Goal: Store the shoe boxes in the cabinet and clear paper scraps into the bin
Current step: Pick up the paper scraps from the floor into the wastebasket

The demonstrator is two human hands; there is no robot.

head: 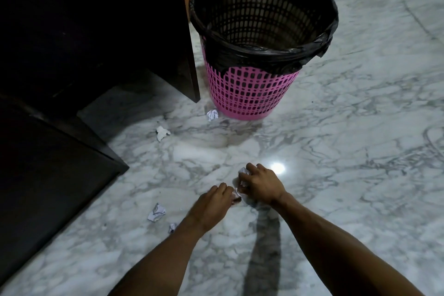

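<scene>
Pink bin w/ black liner stands upright on marble floor, its left side just beside a dark cabinet. Both hands are low over the floor in front of the bin, well apart from it. R hand has fingers curled round a white wad. L hand, just left of the R one, has fingers curled, tips pinching a small bit lying btwn the two hands. Loose paper on the floor: 1st scrap almost touching the bin's base at front-left, 2nd scrap a bit further front-left, 3rd scrap and tiny 4th scrap far front-left of the bin, left of the L forearm
</scene>
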